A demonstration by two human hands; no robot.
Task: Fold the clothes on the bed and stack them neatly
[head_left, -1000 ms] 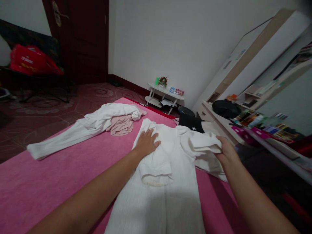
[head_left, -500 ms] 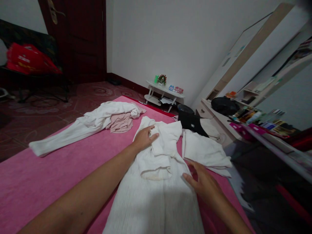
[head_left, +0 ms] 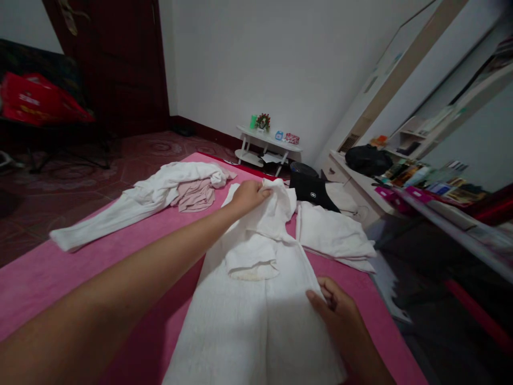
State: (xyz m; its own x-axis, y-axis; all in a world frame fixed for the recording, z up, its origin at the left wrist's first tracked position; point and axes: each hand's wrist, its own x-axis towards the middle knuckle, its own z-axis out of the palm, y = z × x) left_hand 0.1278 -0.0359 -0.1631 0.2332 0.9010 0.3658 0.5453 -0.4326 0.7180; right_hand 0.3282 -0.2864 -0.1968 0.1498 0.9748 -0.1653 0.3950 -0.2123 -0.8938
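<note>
A pink-covered bed [head_left: 60,278] carries the white garment [head_left: 256,305], which lies lengthwise down its middle, one short sleeve folded inward. White clothing [head_left: 152,192] sprawls to the left, folded white cloth [head_left: 334,235] sits just to the right, and a pale pink cloth [head_left: 196,195] is bunched against the left pile. The left hand [head_left: 249,198] pinches the garment near its far end, fingers closed on the fabric. The right hand [head_left: 339,310] is at its right side edge, thumb and fingers curled; in this dim view I cannot tell whether they grip it. Handling is best with an even, light pull between both hands, smoothing the bunched sleeve. The bed's right edge runs near the right forearm; leftward, more pink cover gives room to swing.
</note>
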